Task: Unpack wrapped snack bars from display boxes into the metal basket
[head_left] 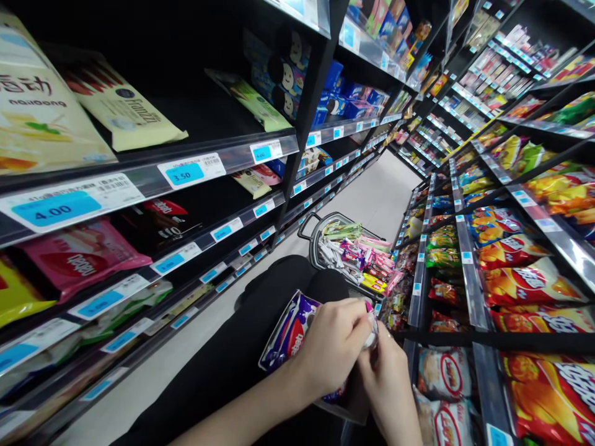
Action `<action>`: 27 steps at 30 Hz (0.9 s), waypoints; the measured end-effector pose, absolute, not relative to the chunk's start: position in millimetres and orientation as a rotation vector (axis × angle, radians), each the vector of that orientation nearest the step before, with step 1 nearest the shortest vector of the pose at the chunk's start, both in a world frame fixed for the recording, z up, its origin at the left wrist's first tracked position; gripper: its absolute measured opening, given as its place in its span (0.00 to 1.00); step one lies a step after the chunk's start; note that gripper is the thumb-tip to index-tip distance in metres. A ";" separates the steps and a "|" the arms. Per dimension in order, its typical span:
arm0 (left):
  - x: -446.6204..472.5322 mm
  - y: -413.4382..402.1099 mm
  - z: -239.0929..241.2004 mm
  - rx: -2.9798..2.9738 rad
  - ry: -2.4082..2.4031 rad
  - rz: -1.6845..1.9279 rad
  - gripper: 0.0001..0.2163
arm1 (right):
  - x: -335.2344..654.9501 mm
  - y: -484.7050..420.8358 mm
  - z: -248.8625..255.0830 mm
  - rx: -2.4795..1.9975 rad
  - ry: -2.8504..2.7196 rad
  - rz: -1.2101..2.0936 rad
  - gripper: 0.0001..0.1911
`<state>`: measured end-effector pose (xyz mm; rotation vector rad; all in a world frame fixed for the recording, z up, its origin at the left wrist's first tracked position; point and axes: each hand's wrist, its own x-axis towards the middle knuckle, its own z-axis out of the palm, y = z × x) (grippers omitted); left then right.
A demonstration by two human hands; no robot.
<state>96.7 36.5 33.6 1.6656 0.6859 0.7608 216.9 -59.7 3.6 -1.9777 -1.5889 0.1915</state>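
My left hand [332, 337] and my right hand [389, 375] meet over my lap, both with fingers pinched. Between their fingertips is a small silvery-white wrapper [372, 328] with a bit of pink at its top; its exact kind is mostly hidden. Under my left wrist an open carton [272, 356] rests against my dark-clothed legs. Purple snack packets [284, 337] with a red logo fill it, partly covered by my left hand and forearm. The carton's lower right part shows below my hands.
A dark shopping basket [316, 248] full of colourful packets stands on the pale aisle floor [376, 192] beyond my knees. Shelves with price labels [190, 172] and wafer packs [86, 263] line the left. Racks of bagged snacks [530, 282] rise close on the right.
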 end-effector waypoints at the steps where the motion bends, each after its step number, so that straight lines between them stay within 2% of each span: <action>1: 96.2 36.7 34.1 1.663 0.689 0.758 0.15 | 217.7 -59.2 4.4 -1.951 -1.605 0.198 0.14; 7: 91.7 36.7 37.6 1.680 0.669 0.746 0.15 | 226.5 -60.4 11.3 -1.860 -1.724 0.245 0.13; 11: 90.1 39.5 37.9 1.595 0.623 0.807 0.15 | 228.7 -66.7 4.3 -1.849 -1.740 -0.048 0.17; 18: 88.2 41.5 37.7 1.418 0.550 0.834 0.16 | 223.4 -74.0 -4.3 -1.964 -1.708 -0.620 0.17; 23: 85.7 42.0 38.3 1.365 0.511 0.800 0.16 | 230.7 -81.8 0.9 -1.917 -1.842 -0.785 0.17; 27: 85.1 42.3 37.6 1.281 0.488 0.747 0.16 | 235.9 -87.7 10.8 -1.998 -1.957 -0.763 0.17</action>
